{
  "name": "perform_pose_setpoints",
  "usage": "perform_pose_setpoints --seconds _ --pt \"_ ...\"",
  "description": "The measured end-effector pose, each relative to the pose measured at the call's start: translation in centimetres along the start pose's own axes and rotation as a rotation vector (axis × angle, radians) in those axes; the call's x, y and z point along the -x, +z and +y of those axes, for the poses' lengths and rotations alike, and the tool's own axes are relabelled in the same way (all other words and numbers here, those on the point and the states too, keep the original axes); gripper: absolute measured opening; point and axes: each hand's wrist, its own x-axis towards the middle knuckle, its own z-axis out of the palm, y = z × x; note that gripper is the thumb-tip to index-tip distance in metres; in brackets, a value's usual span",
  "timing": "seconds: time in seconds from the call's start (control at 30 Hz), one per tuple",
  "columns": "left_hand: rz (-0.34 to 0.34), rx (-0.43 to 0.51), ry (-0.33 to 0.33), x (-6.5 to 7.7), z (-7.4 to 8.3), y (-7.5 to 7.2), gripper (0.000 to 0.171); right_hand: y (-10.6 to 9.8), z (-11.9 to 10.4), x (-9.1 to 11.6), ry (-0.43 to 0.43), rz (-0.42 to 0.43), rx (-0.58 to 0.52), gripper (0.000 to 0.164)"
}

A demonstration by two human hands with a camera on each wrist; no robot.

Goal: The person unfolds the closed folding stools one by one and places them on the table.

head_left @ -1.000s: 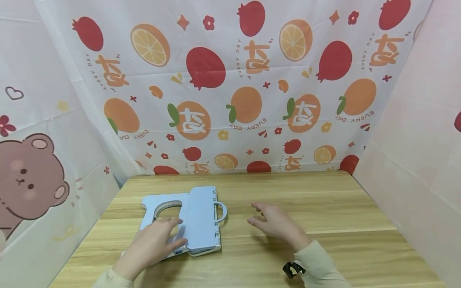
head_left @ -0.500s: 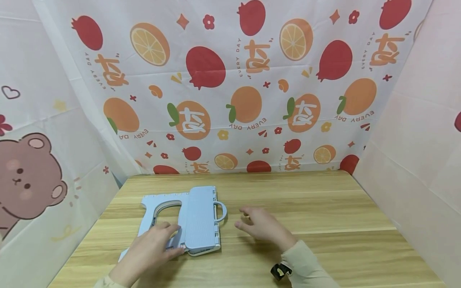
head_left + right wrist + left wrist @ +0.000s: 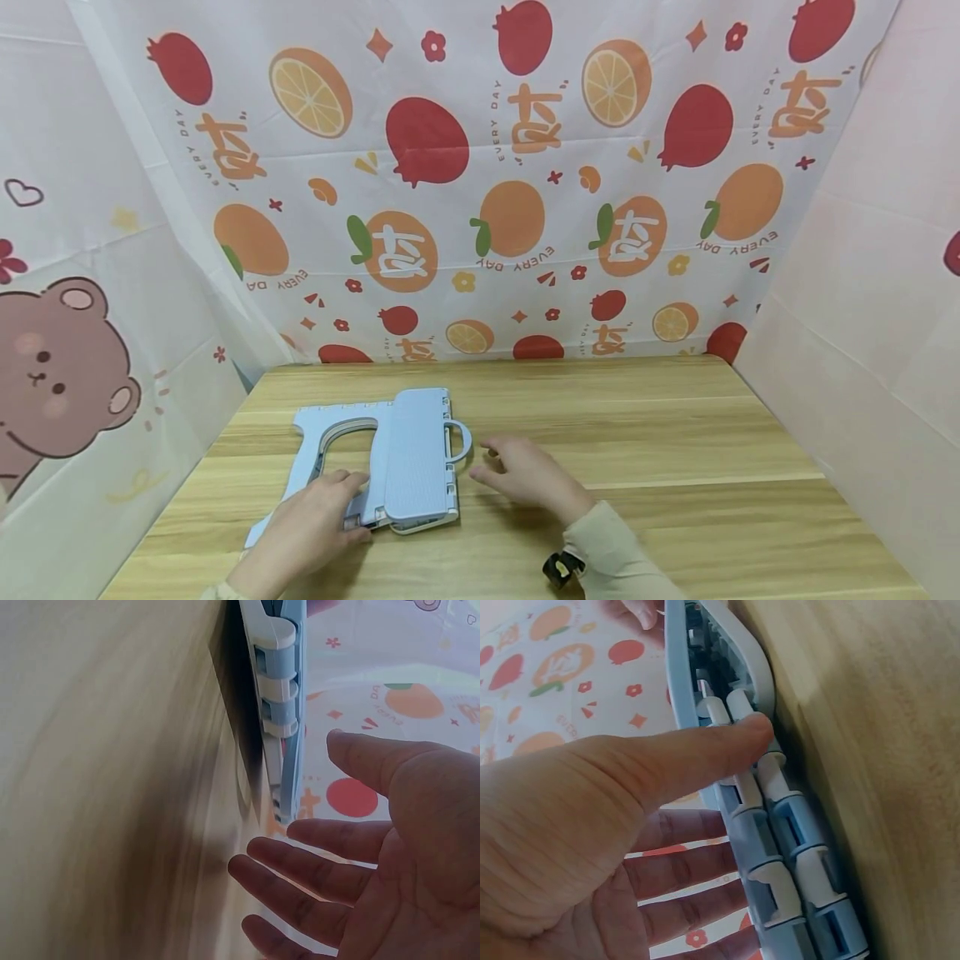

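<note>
Below the fingers of the left hand (image 3: 307, 521) and just left of those of the right hand (image 3: 532, 475), a light-blue folded stool (image 3: 397, 454), flat on the counter (image 3: 675, 467). Nearer to the left hand, with the leg frame (image 3: 306, 460) beyond those fingers and the hinged edge (image 3: 821, 874) by the thumb (image 3: 701, 757). Rightward, a panel (image 3: 423, 475), long axis across the line between the hands; at its far side, just beside the right fingers, a loop handle (image 3: 467, 442). Left hand over the near edge, fingers straight, apart, seemingly without grasp; actual contact unclear. Right hand pointed leftward, fingers spread, released. Farther out, fruit-print cloth (image 3: 555, 292).
</note>
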Motion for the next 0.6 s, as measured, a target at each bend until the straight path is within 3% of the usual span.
perform_pose_setpoints --seconds 0.17,0.33,0.6 --pt "-0.024 -0.010 -0.009 -0.2 -0.2 0.4 0.056 0.7 -0.1 -0.6 -0.014 0.007 -0.004 0.051" --pt "-0.043 -0.008 -0.022 -0.5 -0.1 0.5 0.047 1.2 -0.2 -0.9 -0.040 0.012 -0.045 0.027" --pt "-0.017 0.004 -0.018 -0.7 0.9 1.1 0.035 1.5 0.2 -0.7 0.007 0.023 -0.111 0.026"
